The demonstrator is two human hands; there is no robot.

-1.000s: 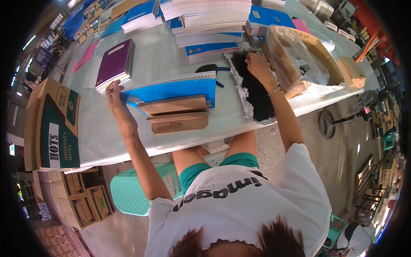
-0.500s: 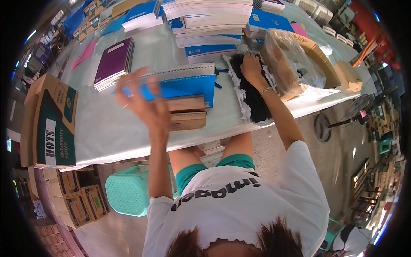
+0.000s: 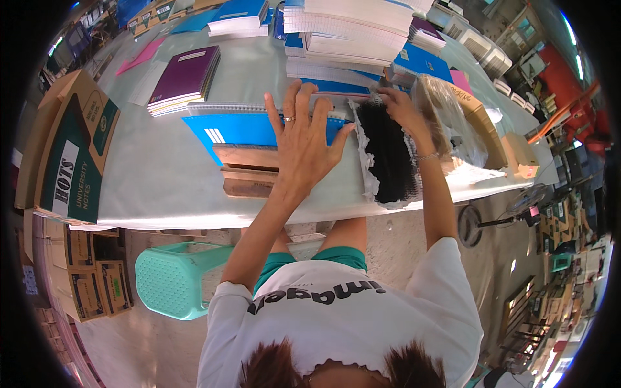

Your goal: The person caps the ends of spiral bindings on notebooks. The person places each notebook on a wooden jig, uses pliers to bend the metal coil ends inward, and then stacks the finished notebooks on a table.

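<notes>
My left hand (image 3: 303, 136) has its fingers spread over the right end of a blue-covered notebook (image 3: 242, 132), near its upper edge. A row of punched holes runs along that edge. The notebook leans on a wooden block stand (image 3: 249, 184) by the table's front. My right hand (image 3: 402, 111) is at the far end of a shallow white-edged box (image 3: 369, 171) filled with black binding coils (image 3: 387, 158). Its fingers are bent together there; whether a coil is between them cannot be made out.
Stacked unbound notebooks (image 3: 352, 42) rise at the back, with purple notebooks (image 3: 184, 74) to their left. An open carton with plastic lining (image 3: 475, 119) stands right of the coils. A green-and-brown carton (image 3: 77, 149) sits at the left edge. A green stool (image 3: 171, 281) is below the table.
My left hand has swung right, from the notebook's left end to its right end. My right hand stays by the coils, its fingers now at the box's far end. The view has shifted.
</notes>
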